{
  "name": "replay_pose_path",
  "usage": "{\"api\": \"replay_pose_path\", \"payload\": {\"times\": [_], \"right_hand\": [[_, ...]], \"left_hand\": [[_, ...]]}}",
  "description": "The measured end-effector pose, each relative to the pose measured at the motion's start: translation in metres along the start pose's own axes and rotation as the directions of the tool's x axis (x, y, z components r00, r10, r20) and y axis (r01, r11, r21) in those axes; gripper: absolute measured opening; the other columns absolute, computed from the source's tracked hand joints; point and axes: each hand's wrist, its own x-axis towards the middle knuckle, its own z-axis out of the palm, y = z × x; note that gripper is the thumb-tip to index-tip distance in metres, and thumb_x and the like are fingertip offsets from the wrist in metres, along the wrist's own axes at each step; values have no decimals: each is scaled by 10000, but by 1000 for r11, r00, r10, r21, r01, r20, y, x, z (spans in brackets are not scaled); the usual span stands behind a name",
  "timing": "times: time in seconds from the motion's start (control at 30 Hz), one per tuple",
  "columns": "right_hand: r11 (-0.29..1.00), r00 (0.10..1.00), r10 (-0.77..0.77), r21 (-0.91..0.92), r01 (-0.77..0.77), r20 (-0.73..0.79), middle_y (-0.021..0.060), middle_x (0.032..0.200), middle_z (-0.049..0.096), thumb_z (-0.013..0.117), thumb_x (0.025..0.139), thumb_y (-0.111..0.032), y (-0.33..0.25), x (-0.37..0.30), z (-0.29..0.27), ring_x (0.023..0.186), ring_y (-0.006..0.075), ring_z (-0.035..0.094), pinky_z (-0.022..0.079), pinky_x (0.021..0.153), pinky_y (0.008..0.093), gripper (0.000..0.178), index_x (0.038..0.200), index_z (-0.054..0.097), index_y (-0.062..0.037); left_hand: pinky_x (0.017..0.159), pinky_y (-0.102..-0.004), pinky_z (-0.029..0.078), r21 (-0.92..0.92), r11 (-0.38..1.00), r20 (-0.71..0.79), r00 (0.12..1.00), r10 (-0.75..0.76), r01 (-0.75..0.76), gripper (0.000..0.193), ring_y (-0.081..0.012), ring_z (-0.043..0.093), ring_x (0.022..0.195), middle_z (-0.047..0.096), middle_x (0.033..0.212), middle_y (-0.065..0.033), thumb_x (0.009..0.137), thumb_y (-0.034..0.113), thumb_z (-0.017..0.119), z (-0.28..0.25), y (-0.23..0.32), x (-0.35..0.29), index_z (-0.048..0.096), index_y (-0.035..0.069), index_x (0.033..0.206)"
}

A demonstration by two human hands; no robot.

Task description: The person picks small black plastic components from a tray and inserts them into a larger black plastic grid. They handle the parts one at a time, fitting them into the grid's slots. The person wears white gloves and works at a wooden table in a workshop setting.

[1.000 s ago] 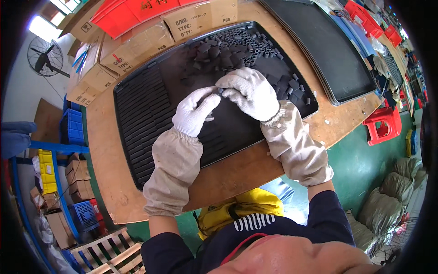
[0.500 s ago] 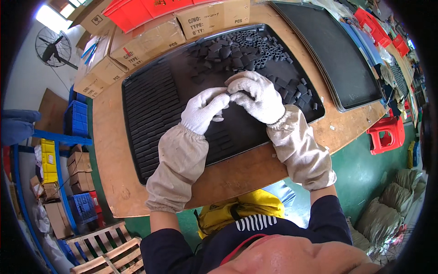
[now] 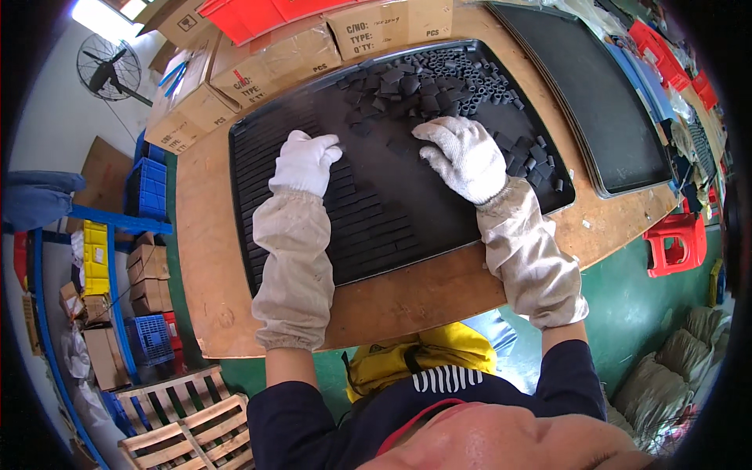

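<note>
A large black tray [image 3: 376, 276] lies on the table before me, with rows of dark narrow pieces [image 3: 368, 235] lined up on its left side. My left hand [image 3: 304, 163], in a white knitted glove, is over these rows with thumb and fingers pinched together; anything between them is hidden. My right hand [image 3: 464, 159], gloved alike, hovers over the tray's middle right, its fingers curved and thumb apart, nothing visible between them. Just past its fingertips lies a loose heap of flat black pieces [image 3: 427, 90]. Short black tubes [image 3: 489, 78] crowd the far right corner.
Cardboard boxes [image 3: 274, 66] line the table's far edge, a red bin [image 3: 262, 17] on top. Stacked black trays [image 3: 587, 102] lie to the right on the wooden table [image 3: 423, 294]. A red stool [image 3: 675, 247] stands beyond its right side, a wooden pallet [image 3: 188, 423] at lower left.
My hands, together over the tray's middle before, are now apart. The left has moved left and over the rows; the right has shifted slightly right and its fingers have parted.
</note>
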Motion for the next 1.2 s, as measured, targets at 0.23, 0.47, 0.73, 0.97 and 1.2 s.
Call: {"api": "replay_pose_path", "payload": {"times": [0.23, 0.47, 0.73, 0.97, 1.2], "right_hand": [[999, 999, -22, -36, 21, -29, 94, 1009, 651, 730, 792, -124, 3, -1, 1, 877, 334, 637, 534, 763, 434, 323, 1099, 630, -134], [1000, 1000, 7, -15, -7, -22, 89, 995, 654, 723, 806, -127, 7, -4, 1, 878, 332, 640, 535, 780, 424, 314, 1108, 636, -135], [949, 990, 1, 313, 43, -140, 174, 1138, 649, 721, 857, -205, -26, 12, -7, 1014, 362, 647, 532, 868, 426, 312, 1130, 673, -63], [924, 991, -56, 369, 99, -125, 84, 1177, 637, 732, 833, -214, -29, -1, 8, 980, 305, 631, 514, 820, 420, 230, 1042, 679, -133], [950, 999, 35, 309, -37, 15, 114, 1207, 614, 784, 754, -326, -41, -6, 5, 1071, 338, 599, 485, 926, 445, 462, 1132, 652, -95]], "left_hand": [[865, -402, 520, -145, 962, 112, 970, -218, 233, 175, -319, 625, 982, 608, 1048, -129, 864, 196, 722, 15, -2, 5, 759, 186, 1035], [822, -375, 512, -359, 932, -202, 979, -21, -54, 422, -239, 600, 917, 580, 1088, -112, 965, 345, 631, 2, 16, -5, 603, 158, 1343], [561, -231, 465, -844, 55, 537, 834, 126, 534, 905, -104, 496, 752, 576, 1139, -38, 913, 815, 225, -17, 88, -25, 339, 168, 1535], [545, -252, 462, -870, 187, 482, 866, 131, 456, 955, -186, 590, 983, 533, 1365, -93, 887, 849, 139, 2, 93, -27, 213, 201, 1584], [1105, -422, 359, -962, 151, 258, 940, 224, 229, 865, -311, 434, 1319, 391, 1478, -196, 983, 723, 177, 25, 87, -32, 160, 105, 1589]]}}
